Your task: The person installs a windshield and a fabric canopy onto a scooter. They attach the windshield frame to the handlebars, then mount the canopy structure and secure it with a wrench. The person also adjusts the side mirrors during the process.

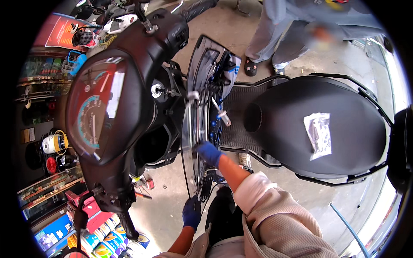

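A folded or stacked clear windscreen assembly (188,129) with metal rods, dark trim and blue-patterned parts stands crosswise over the scooter's footboard (234,133). My right hand (208,154), in a blue glove, grips it around its middle. My left hand (191,213), also gloved, holds its near lower end. A silver bracket (223,116) angles out from the assembly toward the seat. The scooter's dark dashboard (101,107) is to the left, with keys (172,92) in the ignition beside it.
The black seat (344,129) carries a clear plastic packet (317,134). A person in grey trousers (266,30) stands across the scooter. Shelves of goods (51,77) and boxes (90,206) line the left; a blue pole (346,225) lies at lower right.
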